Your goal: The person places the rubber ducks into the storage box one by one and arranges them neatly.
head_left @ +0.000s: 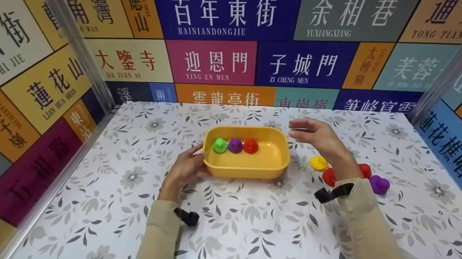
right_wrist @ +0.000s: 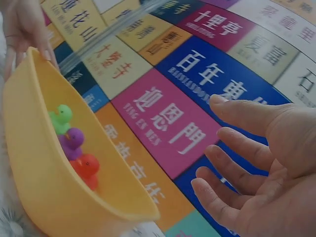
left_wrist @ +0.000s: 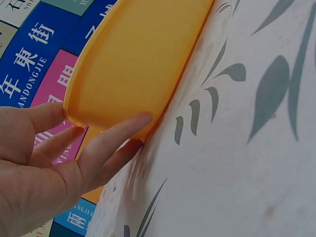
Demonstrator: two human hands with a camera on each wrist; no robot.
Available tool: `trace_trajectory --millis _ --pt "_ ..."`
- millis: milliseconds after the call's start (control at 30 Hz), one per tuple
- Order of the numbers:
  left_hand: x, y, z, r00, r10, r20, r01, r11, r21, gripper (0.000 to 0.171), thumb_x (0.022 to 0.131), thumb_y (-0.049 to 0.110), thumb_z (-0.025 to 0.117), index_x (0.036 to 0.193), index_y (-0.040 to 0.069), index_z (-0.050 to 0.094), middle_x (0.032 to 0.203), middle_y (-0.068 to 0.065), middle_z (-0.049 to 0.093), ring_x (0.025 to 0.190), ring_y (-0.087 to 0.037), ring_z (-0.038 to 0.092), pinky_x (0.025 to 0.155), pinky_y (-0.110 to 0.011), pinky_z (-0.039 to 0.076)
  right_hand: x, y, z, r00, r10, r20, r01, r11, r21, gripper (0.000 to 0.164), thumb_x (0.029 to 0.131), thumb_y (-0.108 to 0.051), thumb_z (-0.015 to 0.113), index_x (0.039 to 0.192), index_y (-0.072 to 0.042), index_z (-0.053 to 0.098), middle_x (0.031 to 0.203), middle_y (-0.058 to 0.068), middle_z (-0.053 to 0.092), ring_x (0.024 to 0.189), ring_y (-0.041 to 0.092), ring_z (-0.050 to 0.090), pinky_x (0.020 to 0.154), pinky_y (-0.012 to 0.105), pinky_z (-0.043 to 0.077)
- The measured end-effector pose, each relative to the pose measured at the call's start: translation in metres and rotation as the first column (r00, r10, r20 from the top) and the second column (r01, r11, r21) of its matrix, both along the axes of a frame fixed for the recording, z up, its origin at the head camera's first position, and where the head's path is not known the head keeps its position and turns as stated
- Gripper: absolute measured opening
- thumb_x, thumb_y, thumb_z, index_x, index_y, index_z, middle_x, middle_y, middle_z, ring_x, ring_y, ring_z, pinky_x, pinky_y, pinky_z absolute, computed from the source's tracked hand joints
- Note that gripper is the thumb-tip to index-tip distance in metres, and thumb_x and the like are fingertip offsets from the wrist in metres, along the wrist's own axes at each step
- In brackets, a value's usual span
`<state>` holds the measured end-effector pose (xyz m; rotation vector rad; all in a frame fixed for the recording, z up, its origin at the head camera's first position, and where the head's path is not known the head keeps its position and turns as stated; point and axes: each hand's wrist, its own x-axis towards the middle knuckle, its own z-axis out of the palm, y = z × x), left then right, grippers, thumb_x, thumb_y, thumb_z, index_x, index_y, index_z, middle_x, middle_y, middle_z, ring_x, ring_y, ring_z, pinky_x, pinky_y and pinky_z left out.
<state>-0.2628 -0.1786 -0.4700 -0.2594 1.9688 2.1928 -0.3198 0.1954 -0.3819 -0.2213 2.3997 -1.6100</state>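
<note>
A yellow plastic tub (head_left: 248, 172) stands on the table with three small rubber ducks along its far left side: a green duck (head_left: 219, 145), a purple duck (head_left: 235, 145) and a red duck (head_left: 250, 146). My left hand (head_left: 185, 167) holds the tub's left end; in the left wrist view one digit reaches the rim while other fingertips lie lower along the wall. Past the tub's right end, my right hand (head_left: 320, 139) is raised with nothing in it. Its fingers (right_wrist: 232, 165) are spread and slightly bent, apart from the tub.
Beneath and beside the right forearm lie a yellow duck (head_left: 318, 163), red ducks (head_left: 328, 177) partly hidden by the wrist, and another purple duck (head_left: 380, 184). The table (head_left: 232, 227) has a leaf-patterned cover. Lettered panels (head_left: 219, 59) enclose its back and sides.
</note>
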Motion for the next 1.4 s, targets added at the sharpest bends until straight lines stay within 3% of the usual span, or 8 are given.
trace_trajectory --millis 267,567,867,1100,1400 --pt "0.0 0.0 0.002 1.0 0.003 0.003 -0.003 1.0 -0.016 0.056 0.103 0.017 0.055 0.156 0.016 0.036 0.133 -0.028 0.061 0.09 -0.027 0.073 0.077 -0.044 0.065 0.001 0.044 -0.02 0.997 -0.077 -0.031 0.077 0.997 0.021 0.063 0.088 -0.047 0.074 0.139 -0.015 0.057 0.145 0.011 0.056 0.126 0.025 0.056 0.123 0.054 0.034" --pt "0.0 0.001 0.002 1.0 0.006 0.013 -0.006 1.0 -0.017 0.056 0.103 0.017 0.055 0.156 0.018 0.037 0.131 -0.028 0.063 0.089 -0.028 0.073 0.076 -0.043 0.065 -0.005 0.081 -0.043 0.996 -0.08 0.038 0.076 0.994 0.083 0.064 0.089 -0.05 0.072 0.141 -0.017 0.055 0.151 0.013 0.051 0.134 0.032 0.049 0.123 0.067 0.022" --pt "0.001 0.002 0.0 1.0 0.011 0.012 -0.011 1.0 -0.012 0.057 0.102 0.016 0.056 0.156 0.017 0.037 0.133 -0.029 0.061 0.091 -0.03 0.073 0.081 -0.045 0.065 -0.007 0.103 -0.06 0.999 -0.051 0.01 0.048 0.98 0.193 0.069 0.087 -0.052 0.073 0.143 -0.017 0.053 0.152 0.013 0.049 0.143 0.037 0.04 0.122 0.063 0.029" --pt "0.001 0.0 -0.001 1.0 0.005 0.006 -0.004 1.0 -0.015 0.054 0.103 0.017 0.054 0.155 0.017 0.038 0.131 -0.029 0.062 0.09 -0.027 0.072 0.082 -0.045 0.065 -0.011 0.111 -0.068 1.0 -0.002 -0.026 0.009 0.961 0.276 0.067 0.087 -0.054 0.072 0.141 -0.018 0.056 0.149 0.016 0.051 0.132 0.036 0.053 0.112 0.052 0.048" --pt "0.0 0.0 -0.001 1.0 0.007 0.006 -0.007 1.0 0.0 0.055 0.104 0.016 0.054 0.156 0.015 0.036 0.131 -0.03 0.061 0.091 -0.027 0.073 0.085 -0.047 0.064 -0.013 0.116 -0.078 0.997 0.078 -0.008 -0.072 0.951 0.301 0.071 0.085 -0.053 0.074 0.143 -0.016 0.055 0.15 0.015 0.052 0.136 0.037 0.049 0.12 0.058 0.035"
